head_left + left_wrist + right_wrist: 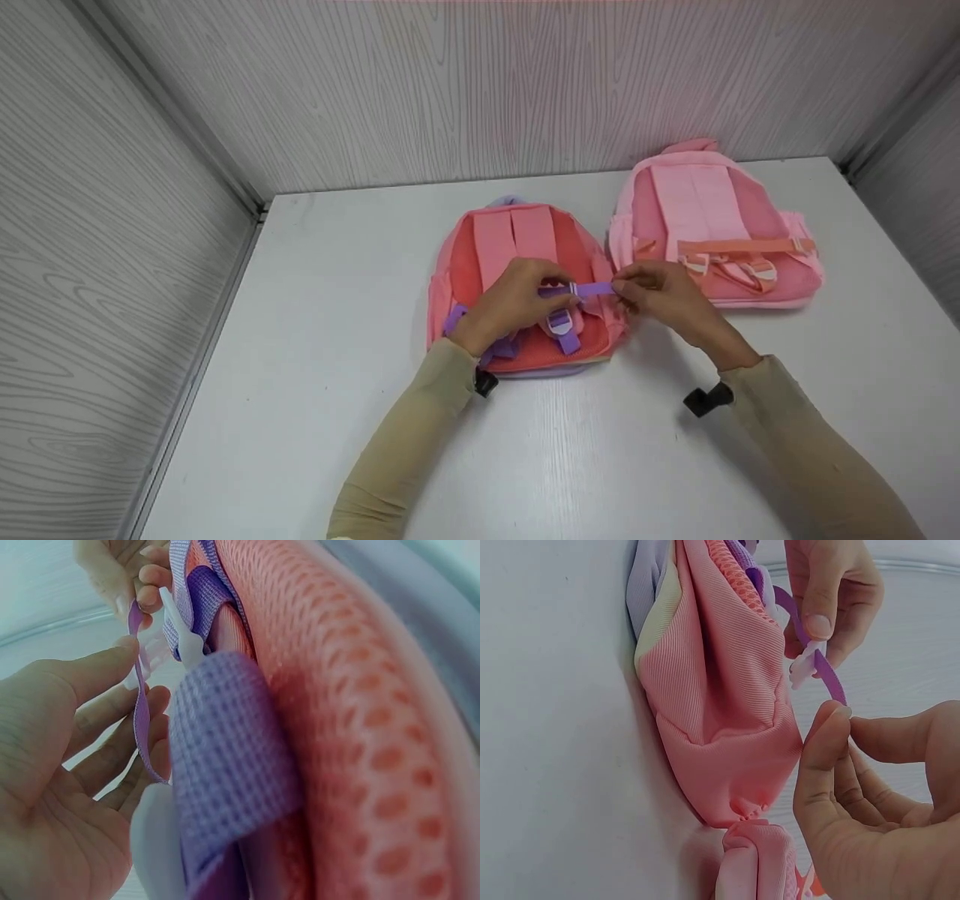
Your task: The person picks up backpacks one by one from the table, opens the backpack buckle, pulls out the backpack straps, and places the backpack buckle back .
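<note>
A coral backpack [495, 244] lies with its strap side up in the middle of the table. My left hand [517, 300] pinches a white plastic buckle piece [804, 666] that sits on a purple webbing strap [595, 289]. The loose end of that strap is gripped between thumb and fingertips of my right hand [667, 296], just beyond the bag's right side. Between both hands the strap runs fairly straight. Another white buckle [560, 323] with purple webbing rests on the mesh below. In the left wrist view, purple webbing [232, 750] and coral mesh [375, 720] fill the foreground.
A lighter pink backpack [701, 195] with orange straps [735, 246] lies close by at the back right, near the coral one. The white table [330, 322] meets wood-grain panels [480, 90] at the back and on both sides.
</note>
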Available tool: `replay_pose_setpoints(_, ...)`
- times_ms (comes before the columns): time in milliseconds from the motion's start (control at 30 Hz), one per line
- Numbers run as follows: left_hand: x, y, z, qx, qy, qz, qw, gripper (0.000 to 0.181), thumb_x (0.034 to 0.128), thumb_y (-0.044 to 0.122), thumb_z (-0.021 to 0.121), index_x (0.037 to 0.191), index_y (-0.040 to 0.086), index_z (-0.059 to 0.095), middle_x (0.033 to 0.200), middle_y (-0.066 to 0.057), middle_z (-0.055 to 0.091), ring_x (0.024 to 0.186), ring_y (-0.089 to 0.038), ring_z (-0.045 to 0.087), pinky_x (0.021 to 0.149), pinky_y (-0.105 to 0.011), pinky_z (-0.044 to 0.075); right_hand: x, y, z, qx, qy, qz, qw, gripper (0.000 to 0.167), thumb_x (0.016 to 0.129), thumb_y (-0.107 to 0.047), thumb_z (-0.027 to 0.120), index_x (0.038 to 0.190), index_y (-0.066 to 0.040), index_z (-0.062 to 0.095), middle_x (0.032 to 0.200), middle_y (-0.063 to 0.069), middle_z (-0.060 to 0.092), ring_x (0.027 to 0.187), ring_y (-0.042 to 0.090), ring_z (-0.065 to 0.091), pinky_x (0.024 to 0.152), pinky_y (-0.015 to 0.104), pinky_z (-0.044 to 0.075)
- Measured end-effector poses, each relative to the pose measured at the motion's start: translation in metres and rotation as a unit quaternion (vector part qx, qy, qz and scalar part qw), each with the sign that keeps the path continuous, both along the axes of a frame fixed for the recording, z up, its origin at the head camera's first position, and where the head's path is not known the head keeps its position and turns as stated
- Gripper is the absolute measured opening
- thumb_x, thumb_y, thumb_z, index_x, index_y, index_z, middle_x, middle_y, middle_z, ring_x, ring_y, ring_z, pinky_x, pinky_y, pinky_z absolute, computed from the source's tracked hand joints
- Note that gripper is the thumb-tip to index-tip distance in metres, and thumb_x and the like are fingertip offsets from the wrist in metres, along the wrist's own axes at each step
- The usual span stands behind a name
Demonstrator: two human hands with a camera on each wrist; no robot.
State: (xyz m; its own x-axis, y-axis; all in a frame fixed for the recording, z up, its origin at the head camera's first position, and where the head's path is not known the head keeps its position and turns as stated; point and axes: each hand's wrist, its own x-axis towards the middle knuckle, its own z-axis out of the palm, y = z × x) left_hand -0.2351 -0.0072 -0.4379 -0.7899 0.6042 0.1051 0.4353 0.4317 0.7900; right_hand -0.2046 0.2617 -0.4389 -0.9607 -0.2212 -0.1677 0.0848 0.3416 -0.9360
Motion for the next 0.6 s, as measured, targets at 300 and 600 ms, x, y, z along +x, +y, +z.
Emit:
replay_pose_setpoints(300, -0.002, 0.006, -0.003, 0.003, 0.017, -0.014, 0.9998, 0.026, 0.1000, 0.025, 0.078, 0.123, 0.014, 0.081, 0.106, 0.008, 0.077, 0.095, -0.008, 0.069, 0.091, -0.021, 0.058, -0.001, 0.000, -0.003, -0.005, 0.009, -0.002, 0.9999, 0.028, 0.106, -0.018, 0.068, 0.125, 0.003, 0.070, 0.105, 0.011, 0.075, 0.088, 0.017, 0.069, 0.080, 0.029, 0.062)
replay_pose_setpoints(600, 0.000, 0.011, -0.002, -0.001, 0.010, -0.010, 0.9999, 0.028, 0.0999, 0.026, 0.078, 0.126, 0.016, 0.080, 0.108, 0.009, 0.077, 0.097, -0.008, 0.069, 0.093, -0.021, 0.058, -0.001, 0.000, -0.005, -0.005, 0.022, 0.003, 0.9997, 0.026, 0.106, -0.017, 0.068, 0.123, 0.003, 0.070, 0.103, 0.010, 0.074, 0.086, 0.015, 0.067, 0.078, 0.029, 0.061)
